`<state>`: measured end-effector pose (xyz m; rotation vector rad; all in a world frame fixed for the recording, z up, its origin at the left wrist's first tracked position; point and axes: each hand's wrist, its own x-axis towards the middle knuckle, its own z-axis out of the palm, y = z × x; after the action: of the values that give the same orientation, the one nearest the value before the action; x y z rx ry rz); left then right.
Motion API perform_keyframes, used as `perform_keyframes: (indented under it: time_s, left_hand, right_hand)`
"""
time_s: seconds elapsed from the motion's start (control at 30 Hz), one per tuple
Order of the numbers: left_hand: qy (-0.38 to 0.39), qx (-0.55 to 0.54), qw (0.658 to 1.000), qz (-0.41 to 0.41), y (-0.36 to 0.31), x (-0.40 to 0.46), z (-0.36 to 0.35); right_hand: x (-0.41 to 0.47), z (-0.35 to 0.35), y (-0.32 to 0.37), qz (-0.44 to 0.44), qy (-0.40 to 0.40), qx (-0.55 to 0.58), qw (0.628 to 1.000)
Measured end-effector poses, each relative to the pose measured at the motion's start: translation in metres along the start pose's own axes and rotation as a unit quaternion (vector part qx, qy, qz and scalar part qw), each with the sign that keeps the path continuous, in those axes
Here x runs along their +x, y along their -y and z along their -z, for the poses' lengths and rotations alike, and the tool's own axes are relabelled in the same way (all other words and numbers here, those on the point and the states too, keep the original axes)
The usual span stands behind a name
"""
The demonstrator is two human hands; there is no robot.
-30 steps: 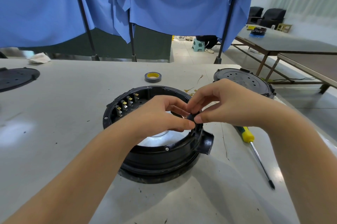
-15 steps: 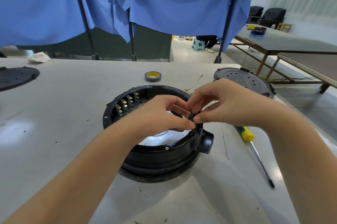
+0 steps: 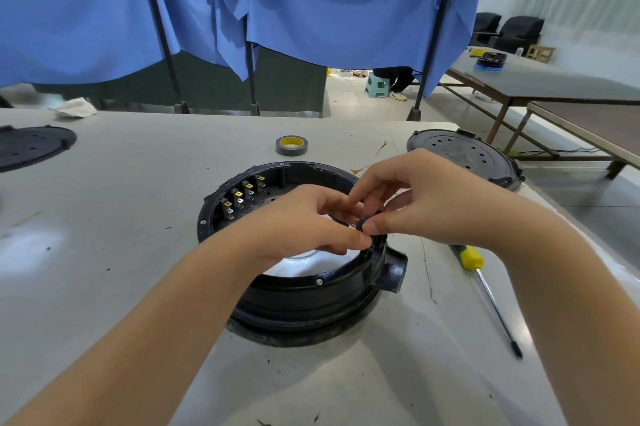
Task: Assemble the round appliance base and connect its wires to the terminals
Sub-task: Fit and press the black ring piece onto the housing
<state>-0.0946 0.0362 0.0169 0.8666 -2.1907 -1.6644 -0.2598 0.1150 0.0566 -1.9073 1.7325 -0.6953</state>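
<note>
Near the surface's front edge, both grips, left hand [image 3: 304, 221] and right hand [image 3: 426, 204], pinch a small black part [image 3: 361, 223] over the rigid, probably light round base [image 3: 294, 290], best steadied by its rim

— How is the light looking?
— Bright daylight is flooding in; glare is pooling on the counter [image 3: 104, 204] at left.
— Sharpness?
— Edges are bending from the wide lens, and the corners are blurring slightly.

blue curtains [image 3: 346, 10], pale tiled floor [image 3: 349, 96]
</note>
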Motion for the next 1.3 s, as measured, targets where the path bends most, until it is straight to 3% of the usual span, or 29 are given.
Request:
perform_keyframes:
  time_s: [0.23,0.53,0.7,1.0,1.3]
  left_hand:
    - [0.032,-0.042,0.998,0.023,0.004,0.002,-0.001]
    - [-0.023,-0.019,0.999,0.019,0.007,0.007,-0.009]
    - [-0.019,-0.018,0.999,0.038,0.007,0.009,-0.009]
    - [-0.025,-0.047,0.994,0.096,0.005,0.008,-0.012]
    - [0.006,-0.053,0.994,0.099,0.000,0.007,-0.008]
  right_hand:
    - [0.000,0.002,-0.003,0.007,0.006,0.007,1.000]
    - [0.005,0.007,-0.016,0.003,-0.018,0.038,0.999]
    - [0.011,0.005,-0.034,-0.055,-0.053,-0.062,0.995]
    - [0.015,-0.002,-0.039,-0.120,-0.018,-0.018,0.992]
    - [0.016,-0.005,-0.042,-0.177,0.050,0.057,0.981]
